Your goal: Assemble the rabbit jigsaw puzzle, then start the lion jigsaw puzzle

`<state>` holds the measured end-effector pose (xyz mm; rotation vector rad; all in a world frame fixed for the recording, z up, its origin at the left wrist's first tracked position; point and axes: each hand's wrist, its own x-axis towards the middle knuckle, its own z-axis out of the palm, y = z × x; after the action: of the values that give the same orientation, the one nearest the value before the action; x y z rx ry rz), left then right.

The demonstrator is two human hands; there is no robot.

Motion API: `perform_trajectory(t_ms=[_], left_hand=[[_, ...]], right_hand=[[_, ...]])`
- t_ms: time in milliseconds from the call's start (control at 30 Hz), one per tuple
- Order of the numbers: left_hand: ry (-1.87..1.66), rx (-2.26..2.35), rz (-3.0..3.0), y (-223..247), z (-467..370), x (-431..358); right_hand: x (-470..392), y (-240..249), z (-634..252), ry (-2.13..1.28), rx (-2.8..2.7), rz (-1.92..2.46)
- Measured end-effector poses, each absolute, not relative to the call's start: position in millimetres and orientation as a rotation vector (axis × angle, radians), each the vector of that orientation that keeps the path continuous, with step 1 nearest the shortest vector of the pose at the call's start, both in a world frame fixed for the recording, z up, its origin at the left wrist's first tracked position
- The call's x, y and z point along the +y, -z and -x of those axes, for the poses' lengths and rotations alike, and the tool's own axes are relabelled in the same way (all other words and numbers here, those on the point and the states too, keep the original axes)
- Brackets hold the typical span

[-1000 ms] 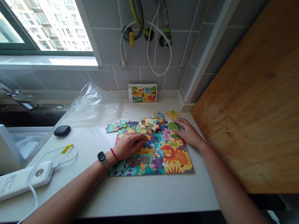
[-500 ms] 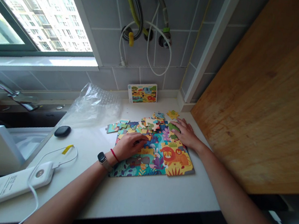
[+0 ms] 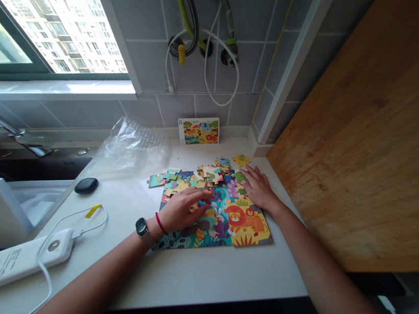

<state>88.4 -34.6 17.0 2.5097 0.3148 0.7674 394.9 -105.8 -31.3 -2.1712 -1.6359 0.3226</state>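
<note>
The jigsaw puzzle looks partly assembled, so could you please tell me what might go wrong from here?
The left hand, close to the loose pieces heaped on the far part of the puzzle, might scatter them. The right hand, spread at the puzzle's right edge, could nudge it out of line. The yellow piece just beyond that hand may get brushed aside.

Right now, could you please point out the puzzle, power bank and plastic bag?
Puzzle (image 3: 235, 216), head view: larger lion's head.
Power bank (image 3: 25, 260), head view: upper face.
Plastic bag (image 3: 133, 144), head view: crumpled middle.
</note>
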Motion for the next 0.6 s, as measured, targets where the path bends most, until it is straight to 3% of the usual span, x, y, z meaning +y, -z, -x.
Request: perform_trajectory(t_ms=[300, 600], left_hand=[[-0.481, -0.118, -2.613, -31, -97, -80], [-0.157, -0.243, -2.710, -20, -102, -95]], right_hand=[[-101, 37, -404, -0.121, -1.609, 1.940], [-99, 33, -408, -0.085, -1.472, 1.767]])
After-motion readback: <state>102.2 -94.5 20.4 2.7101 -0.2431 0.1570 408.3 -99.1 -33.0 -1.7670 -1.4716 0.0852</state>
